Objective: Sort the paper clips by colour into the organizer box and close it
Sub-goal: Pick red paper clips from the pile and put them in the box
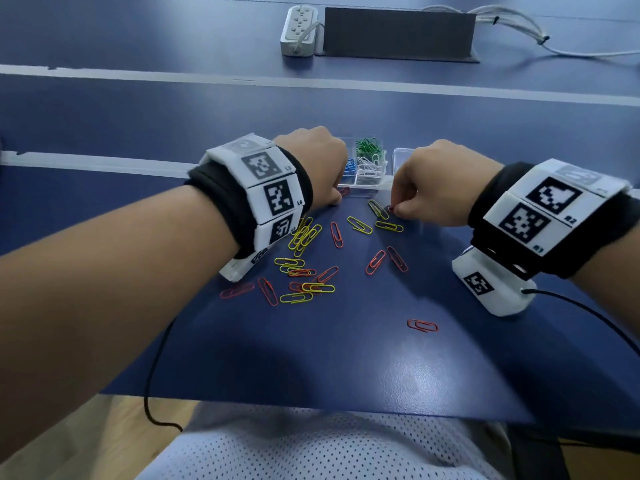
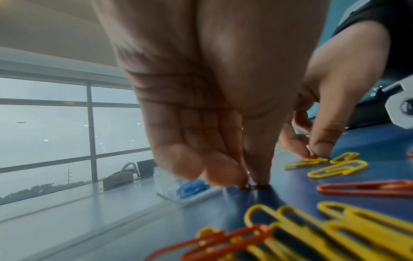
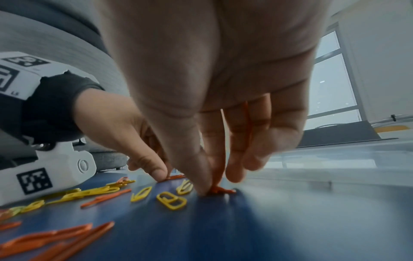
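Observation:
A clear organizer box (image 1: pixel 360 183) stands just beyond both hands, with green clips (image 1: pixel 369 145), white clips (image 1: pixel 367 168) and blue clips (image 1: pixel 350 166) in separate compartments. Several loose yellow clips (image 1: pixel 304 237) and red clips (image 1: pixel 375 262) lie scattered on the blue table in front of it. My left hand (image 1: pixel 336 197) is down at the box's near edge, thumb and fingertips pinching a red clip (image 1: pixel 344 192) against the table. My right hand (image 1: pixel 394 210) pinches another red clip (image 3: pixel 221 190) on the table, beside two yellow clips (image 1: pixel 378 209). The wrist views show both pinches (image 2: pixel 253 185).
A clear lid or tray part (image 1: pixel 403 155) lies right of the box. Far back stand a white power strip (image 1: pixel 299 29), a dark grey panel (image 1: pixel 398 32) and cables (image 1: pixel 519 26). One red clip (image 1: pixel 422 325) lies alone near the table's front edge (image 1: pixel 311 405).

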Demonstrator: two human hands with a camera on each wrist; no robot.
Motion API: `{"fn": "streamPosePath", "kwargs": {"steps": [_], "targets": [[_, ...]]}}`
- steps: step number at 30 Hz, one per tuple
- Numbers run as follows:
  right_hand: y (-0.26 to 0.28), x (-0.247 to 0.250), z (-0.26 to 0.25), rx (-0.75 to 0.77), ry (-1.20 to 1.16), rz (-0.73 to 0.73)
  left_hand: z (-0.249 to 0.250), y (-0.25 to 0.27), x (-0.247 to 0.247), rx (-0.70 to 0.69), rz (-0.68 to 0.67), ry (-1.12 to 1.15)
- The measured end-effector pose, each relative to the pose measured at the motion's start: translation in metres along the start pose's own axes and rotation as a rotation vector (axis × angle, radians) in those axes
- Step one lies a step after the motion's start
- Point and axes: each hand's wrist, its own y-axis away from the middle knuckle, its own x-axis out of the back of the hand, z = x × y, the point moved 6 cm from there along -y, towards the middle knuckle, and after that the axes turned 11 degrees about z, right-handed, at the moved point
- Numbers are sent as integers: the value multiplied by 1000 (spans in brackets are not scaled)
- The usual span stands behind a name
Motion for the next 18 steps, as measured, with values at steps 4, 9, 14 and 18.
{"fn": "streamPosePath", "kwargs": {"steps": [4,9,14,18], "targets": [[8,3,1,-25,-87,-4,6,-1,2,-21,-22,-4],[23,-3,4,-194,-513,-182,6,2,-1,-21,-48,24],[31,-8,4,-178,-430,-182,9,4,5,-21,-9,97],[37,-6,-9,-10,-181,-115,13,4,3,-49,-27,106]]}}
